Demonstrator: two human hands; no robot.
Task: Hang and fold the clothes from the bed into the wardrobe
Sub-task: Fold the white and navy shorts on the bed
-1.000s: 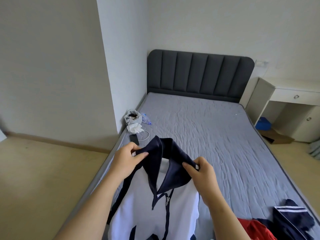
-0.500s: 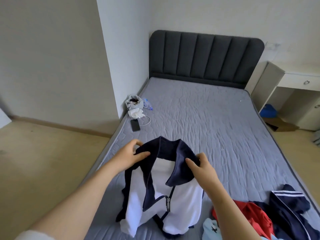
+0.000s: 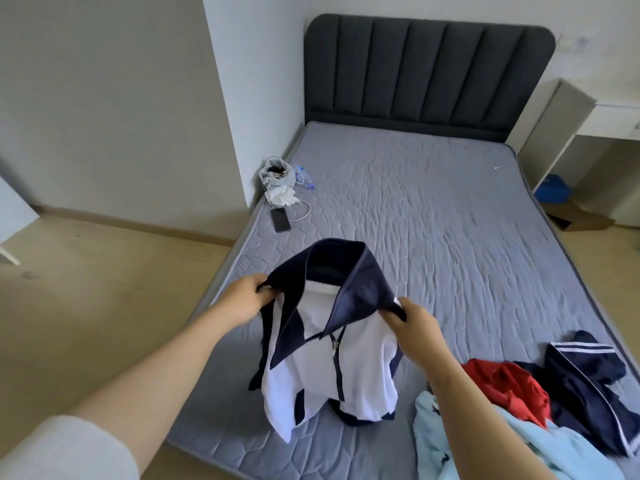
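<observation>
A white zip jacket with a navy collar hangs upright over the near part of the grey bed. My left hand grips its left shoulder by the collar. My right hand pinches the right shoulder. Its lower hem touches the mattress. At the bed's near right corner lies a pile of clothes: a red garment, a navy garment with white stripes and a light blue one. No wardrobe is in view.
A black phone with a white cable, a small bag with tissues and a plastic bottle lie at the bed's left edge. A dark headboard stands at the far end. A white desk stands right, wooden floor left.
My hands have spread apart along the collar to the jacket's shoulders. The view has tilted down and more of the clothes pile shows at the lower right.
</observation>
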